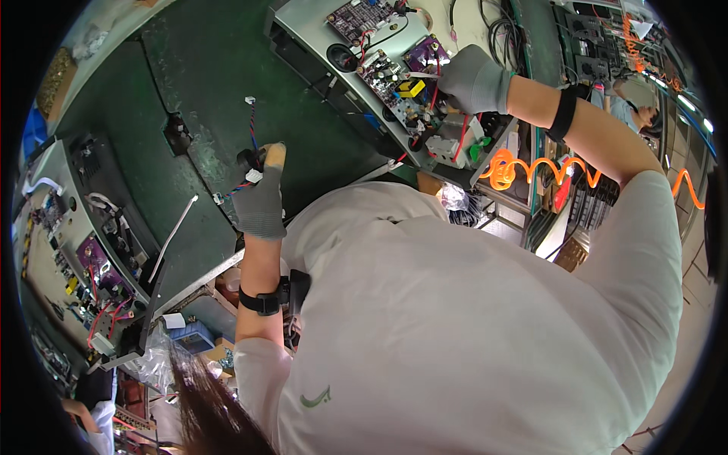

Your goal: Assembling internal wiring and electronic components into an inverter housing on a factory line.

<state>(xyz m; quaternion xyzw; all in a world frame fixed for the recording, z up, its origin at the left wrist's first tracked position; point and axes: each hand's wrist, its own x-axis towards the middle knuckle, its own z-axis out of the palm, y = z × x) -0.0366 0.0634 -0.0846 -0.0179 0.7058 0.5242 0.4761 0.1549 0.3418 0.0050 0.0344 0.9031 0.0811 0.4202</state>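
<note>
My left hand (pixel 262 197), in a grey glove with a tan thumb or fingertip showing, is closed on a wire harness (pixel 252 125). Twisted red and blue wires with white plugs and a small black part stick out around the fingers, above the green bench. My right hand (pixel 472 80), gloved too, is bent over an open metal chassis (pixel 303 23) at the upper right. Its fingers are closed beside a circuit board (pixel 390 83) with a yellow part. A pale thin strip points from them toward the board; what they hold is mostly hidden.
A second open chassis (pixel 83 220) with boards stands at the left. A white cable tie-like strip (pixel 173 236) lies near it. An orange coiled hose (pixel 542 171) hangs by the right arm. The green bench (pixel 220 68) has a seam. Another person (pixel 633 106) is at the far right.
</note>
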